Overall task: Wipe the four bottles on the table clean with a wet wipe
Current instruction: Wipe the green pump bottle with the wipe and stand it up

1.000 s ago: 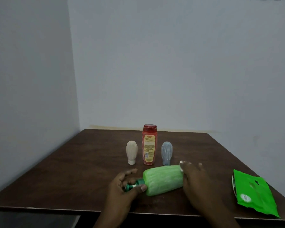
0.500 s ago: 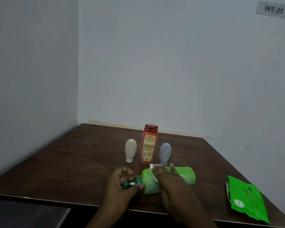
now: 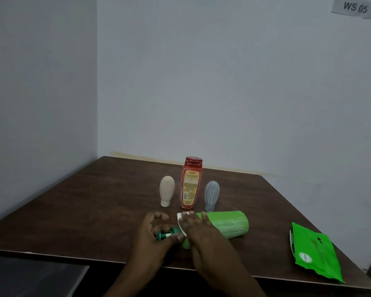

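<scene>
One green bottle point(image 3: 227, 226) lies on the bench point(image 3: 84, 206); the right hand point(image 3: 198, 229), pressing the wet wipe point(image 3: 181, 224), has slid neckward while left fingers point(image 3: 176, 237) pinch the pump, so wiping continues.

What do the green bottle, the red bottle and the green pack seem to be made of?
Green bottle: likely plastic, ribbed and slightly glossy, with pale highlights along its side. Red bottle: apparently translucent plastic with a printed paper or film label. Green pack: thin flexible plastic film, judging by creases and sheen.
</scene>
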`<action>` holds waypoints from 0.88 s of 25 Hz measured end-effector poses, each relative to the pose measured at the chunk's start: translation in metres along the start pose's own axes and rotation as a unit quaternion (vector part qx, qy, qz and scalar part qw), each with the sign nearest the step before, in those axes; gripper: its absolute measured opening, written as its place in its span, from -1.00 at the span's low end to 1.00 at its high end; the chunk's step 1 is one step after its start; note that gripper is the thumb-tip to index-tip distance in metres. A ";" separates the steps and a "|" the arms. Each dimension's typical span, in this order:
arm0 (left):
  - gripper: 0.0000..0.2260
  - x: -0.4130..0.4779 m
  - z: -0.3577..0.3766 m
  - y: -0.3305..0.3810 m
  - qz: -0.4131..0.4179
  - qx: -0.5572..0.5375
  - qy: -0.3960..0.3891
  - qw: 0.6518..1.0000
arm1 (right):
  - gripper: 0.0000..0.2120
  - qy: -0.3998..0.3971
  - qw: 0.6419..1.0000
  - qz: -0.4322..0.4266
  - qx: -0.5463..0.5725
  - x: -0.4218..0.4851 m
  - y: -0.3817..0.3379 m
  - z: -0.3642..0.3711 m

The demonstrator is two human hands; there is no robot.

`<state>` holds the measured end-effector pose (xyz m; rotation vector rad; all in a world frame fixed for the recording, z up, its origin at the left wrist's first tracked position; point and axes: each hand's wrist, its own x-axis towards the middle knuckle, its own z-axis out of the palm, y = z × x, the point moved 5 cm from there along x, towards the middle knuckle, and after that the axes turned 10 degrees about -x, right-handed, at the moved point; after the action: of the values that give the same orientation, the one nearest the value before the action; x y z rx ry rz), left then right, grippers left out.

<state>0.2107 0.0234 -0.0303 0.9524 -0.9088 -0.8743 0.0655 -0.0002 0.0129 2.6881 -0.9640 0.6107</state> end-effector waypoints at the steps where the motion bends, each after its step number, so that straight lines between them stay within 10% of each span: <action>1: -0.53 -0.001 0.001 0.000 -0.001 -0.001 0.001 1.000 | -0.41 0.011 1.000 0.016 0.008 -0.002 0.011 -0.002; 9: -0.50 0.002 -0.001 -0.007 -0.011 0.004 -0.018 1.000 | -0.59 -0.002 0.949 0.303 -0.088 -0.027 0.129 -0.011; 17: -0.44 0.003 -0.003 -0.004 -0.040 -0.012 -0.017 0.999 | -0.42 -0.016 0.999 0.039 -0.008 0.001 0.000 -0.002; 22: -0.45 0.005 0.000 -0.010 -0.031 -0.007 -0.012 0.999 | -0.53 0.047 0.986 0.158 -0.012 -0.019 0.070 -0.012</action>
<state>0.2104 0.0161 -0.0380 0.9639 -0.8972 -0.9458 0.0032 -0.0391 0.0191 2.4785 -1.3728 0.7718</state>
